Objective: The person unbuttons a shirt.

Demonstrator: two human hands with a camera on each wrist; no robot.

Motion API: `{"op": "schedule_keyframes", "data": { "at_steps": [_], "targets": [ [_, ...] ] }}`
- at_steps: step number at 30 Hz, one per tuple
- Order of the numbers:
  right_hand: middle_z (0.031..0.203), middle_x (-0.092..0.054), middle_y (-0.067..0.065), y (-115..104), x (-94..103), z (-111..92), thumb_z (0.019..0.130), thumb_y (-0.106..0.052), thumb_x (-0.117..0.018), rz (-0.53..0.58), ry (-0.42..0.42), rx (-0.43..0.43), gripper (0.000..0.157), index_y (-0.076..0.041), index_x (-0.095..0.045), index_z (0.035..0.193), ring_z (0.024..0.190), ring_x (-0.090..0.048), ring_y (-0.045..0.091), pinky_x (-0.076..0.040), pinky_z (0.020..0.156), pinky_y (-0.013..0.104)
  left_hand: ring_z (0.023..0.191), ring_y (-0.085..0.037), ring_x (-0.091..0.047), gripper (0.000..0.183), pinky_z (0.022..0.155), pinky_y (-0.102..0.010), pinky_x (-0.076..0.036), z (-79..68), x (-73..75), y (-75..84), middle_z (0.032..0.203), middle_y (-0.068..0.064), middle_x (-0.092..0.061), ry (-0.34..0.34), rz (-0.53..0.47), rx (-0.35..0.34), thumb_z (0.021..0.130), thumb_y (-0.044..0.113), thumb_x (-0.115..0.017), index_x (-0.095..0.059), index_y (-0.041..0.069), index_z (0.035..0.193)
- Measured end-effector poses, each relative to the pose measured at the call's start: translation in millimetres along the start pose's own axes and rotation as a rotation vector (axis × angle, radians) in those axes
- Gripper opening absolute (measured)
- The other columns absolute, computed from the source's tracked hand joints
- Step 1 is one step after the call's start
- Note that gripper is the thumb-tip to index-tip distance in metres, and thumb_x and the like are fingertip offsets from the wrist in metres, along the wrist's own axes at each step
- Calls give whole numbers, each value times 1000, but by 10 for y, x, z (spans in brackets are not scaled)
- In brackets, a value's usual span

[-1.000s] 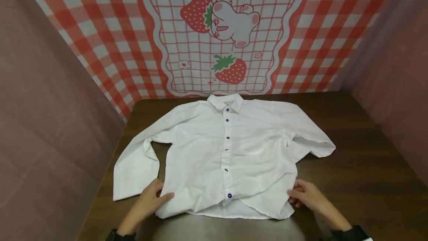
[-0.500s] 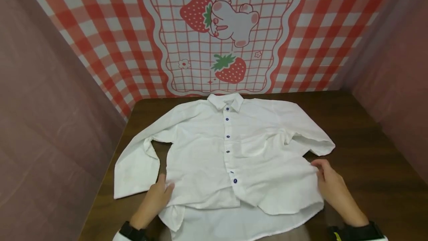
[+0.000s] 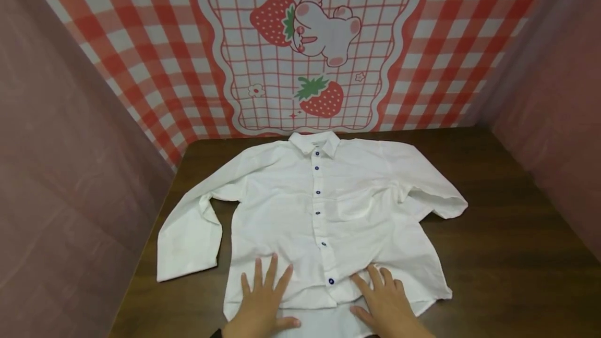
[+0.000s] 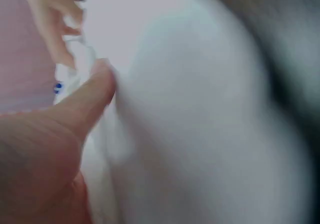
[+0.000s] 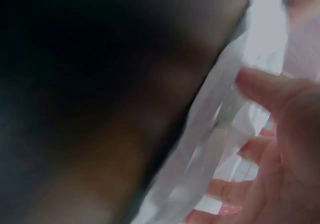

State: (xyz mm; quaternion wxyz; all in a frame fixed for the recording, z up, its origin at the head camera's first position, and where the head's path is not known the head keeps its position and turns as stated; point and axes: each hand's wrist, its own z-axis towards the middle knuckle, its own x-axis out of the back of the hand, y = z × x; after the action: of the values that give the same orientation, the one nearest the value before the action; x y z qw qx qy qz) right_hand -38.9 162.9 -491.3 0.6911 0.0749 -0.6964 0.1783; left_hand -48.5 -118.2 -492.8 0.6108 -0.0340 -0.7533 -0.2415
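A white button-up shirt (image 3: pixel 281 213) lies front up, its collar (image 3: pixel 313 144) at the far side and a row of blue buttons (image 3: pixel 317 192) down the middle. My left hand (image 3: pixel 263 299) rests palm down on the lower front, left of the buttons, fingers spread. In the left wrist view its thumb (image 4: pixel 97 84) lies along the white cloth. Right of the lowest button, my right hand (image 3: pixel 385 299) touches the front near the hem with spread, slightly bent fingers. The right wrist view shows those fingertips (image 5: pixel 250 81) against the wrinkled cloth. The back hem (image 3: pixel 324 322) extends below the front.
The shirt lies on a dark brown wooden table (image 3: pixel 507 254). A red-and-white checked cloth (image 3: pixel 451 51) with strawberry prints hangs behind it. Plain pinkish curtains (image 3: pixel 80 171) stand on both sides. One long sleeve (image 3: pixel 188 244) bends down on the left; the other is angled out at right.
Both hands have let go of the shirt's side edges and moved inward onto its lower front. The lower right side was pulled outward, then settled back somewhat; the button strip lies straighter.
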Motion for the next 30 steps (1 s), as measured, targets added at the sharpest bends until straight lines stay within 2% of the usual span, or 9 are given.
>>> {"op": "schedule_keyframes", "data": {
  "at_steps": [4, 8, 12, 16, 19, 23, 26, 28, 30],
  "targets": [
    [121, -51, 16, -43, -14, 198, 71, -45, -75, -35, 100, -41, 63, -9, -54, 118, 103, -50, 36, -44, 70, 45, 135, -55, -11, 95, 95, -77, -13, 270, -10, -205, 153, -20, -15, 16, 10, -28, 71, 68, -59, -29, 19, 146],
    [110, -56, 13, -6, -31, 366, 67, -31, -81, -15, 202, -43, 50, -10, -53, 103, 92, -53, 34, -43, 64, 41, 134, -49, -22, 72, 97, -73, -17, 507, 81, -349, 149, -18, -29, 79, -61, -49, 78, 51, -65, -42, 14, 135],
    [101, -56, 8, 27, 11, 442, 72, -17, -77, 22, 196, -38, 28, -16, -54, 88, 88, -52, 30, -39, 62, 38, 116, -33, -48, 33, 93, -55, -36, 572, 123, -372, 120, -10, -55, 247, -64, -119, 79, 28, -72, -53, 14, 101],
    [92, -57, 3, 103, 196, 461, 82, -13, -68, 141, 210, -5, 10, -16, -59, 83, 80, -51, 22, -38, 63, 34, 96, -18, -54, 14, 82, -35, -44, 516, 232, -329, 97, 1, -58, 366, -60, -160, 81, 23, -70, -57, 18, 80],
    [85, -54, -5, 171, 410, 462, 88, -12, -62, 277, 265, 80, 7, -16, -60, 82, 76, -47, 13, -37, 64, 29, 77, -8, -50, 12, 67, -25, -43, 449, 404, -287, 82, 6, -54, 378, -240, -146, 86, 23, -64, -59, 18, 77],
    [78, -46, -15, 231, 669, 440, 92, -12, -55, 369, 298, 215, 17, -20, -54, 78, 73, -41, 3, -34, 63, 23, 58, -1, -37, 15, 54, -20, -35, 394, 589, -224, 66, 7, -45, 292, -477, -124, 92, 17, -56, -57, 13, 77],
    [76, -45, -16, 240, 774, 387, 91, -16, -57, 329, 181, 227, 12, -21, -55, 80, 71, -41, 2, -31, 62, 23, 59, -3, -37, 12, 55, -21, -36, 346, 555, -126, 67, 5, -43, 305, -326, -127, 86, 11, -63, -53, 11, 80],
    [79, -48, -13, 223, 778, 340, 88, -19, -60, 279, 72, 224, 4, -19, -57, 85, 72, -45, 5, -33, 62, 23, 62, -4, -39, 18, 57, -20, -36, 280, 465, -18, 69, 7, -43, 344, -200, -136, 79, 9, -69, -52, 13, 80],
    [82, -49, -10, 186, 741, 281, 87, -22, -63, 276, -55, 215, 9, -16, -57, 91, 73, -46, 6, -35, 62, 24, 61, -3, -40, 20, 55, -18, -36, 194, 356, 99, 68, 10, -43, 342, -151, -177, 76, 10, -70, -51, 15, 82]
  ]
}}
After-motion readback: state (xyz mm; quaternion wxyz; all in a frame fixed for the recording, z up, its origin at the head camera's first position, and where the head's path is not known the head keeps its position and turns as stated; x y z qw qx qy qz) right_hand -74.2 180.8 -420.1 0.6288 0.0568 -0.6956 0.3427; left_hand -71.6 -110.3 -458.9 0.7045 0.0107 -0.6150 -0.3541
